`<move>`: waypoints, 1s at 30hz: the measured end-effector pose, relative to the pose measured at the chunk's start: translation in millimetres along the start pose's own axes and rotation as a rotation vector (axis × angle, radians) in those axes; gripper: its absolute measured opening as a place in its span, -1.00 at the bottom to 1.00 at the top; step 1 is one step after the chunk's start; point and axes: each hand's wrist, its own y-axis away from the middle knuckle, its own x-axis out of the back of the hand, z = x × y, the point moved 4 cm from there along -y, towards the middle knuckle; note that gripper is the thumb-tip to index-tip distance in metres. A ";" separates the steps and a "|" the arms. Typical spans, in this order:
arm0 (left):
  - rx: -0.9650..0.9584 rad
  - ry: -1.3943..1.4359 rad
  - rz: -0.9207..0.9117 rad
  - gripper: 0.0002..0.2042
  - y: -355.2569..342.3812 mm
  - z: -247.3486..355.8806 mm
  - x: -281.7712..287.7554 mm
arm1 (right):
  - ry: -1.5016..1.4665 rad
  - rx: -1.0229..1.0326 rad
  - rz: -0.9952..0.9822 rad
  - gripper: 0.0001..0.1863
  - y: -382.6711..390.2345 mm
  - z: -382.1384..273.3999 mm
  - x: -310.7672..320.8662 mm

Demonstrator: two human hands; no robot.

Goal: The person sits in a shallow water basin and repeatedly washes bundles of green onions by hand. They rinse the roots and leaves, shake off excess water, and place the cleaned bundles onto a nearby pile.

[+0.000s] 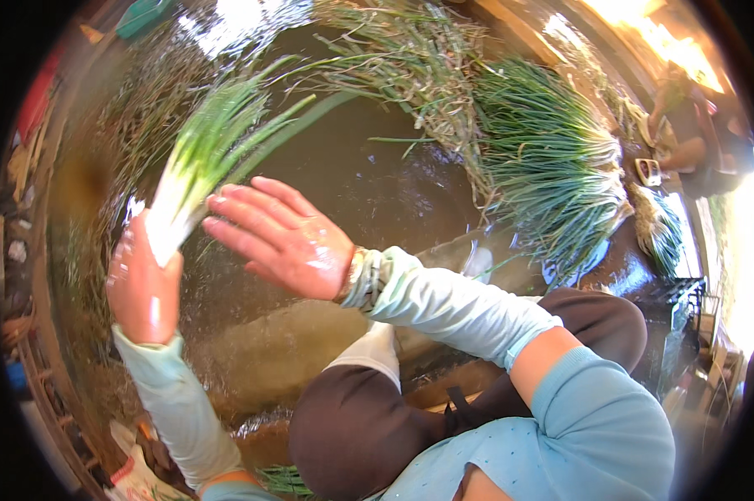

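Note:
A bunch of green onions (195,159) with white lower ends and long green leaves is held up over murky water. My left hand (145,282) grips it by the white end, the leaves fanning up and to the right. Close beside the bunch, my right hand (286,240) is stretched flat, its wet palm showing and nothing in it. Its fingertips reach near the white stalks; whether they touch cannot be made out. Both hands look wet, and pale sleeves cover the forearms.
A large heap of green onions (552,159) lies at the right, a smaller bundle (659,230) beyond it. Loose leaves and stalks (410,63) float along the far side of the muddy water (352,159). Another person's sandalled foot (647,172) is at the far right. A white sack (139,478) lies lower left.

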 end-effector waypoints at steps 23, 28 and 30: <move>0.069 0.461 -0.649 -0.67 154.2 69.2 -306.0 | 0.138 -0.325 -0.308 -0.49 192.7 73.2 -197.4; -0.088 0.443 -0.310 -0.44 40.1 35.7 -138.3 | -0.311 -0.513 -0.364 -0.53 70.7 74.3 -149.4; -0.049 0.550 -0.182 -0.08 9.4 16.5 -78.5 | -0.364 -0.575 -0.220 -0.57 34.2 80.5 -97.7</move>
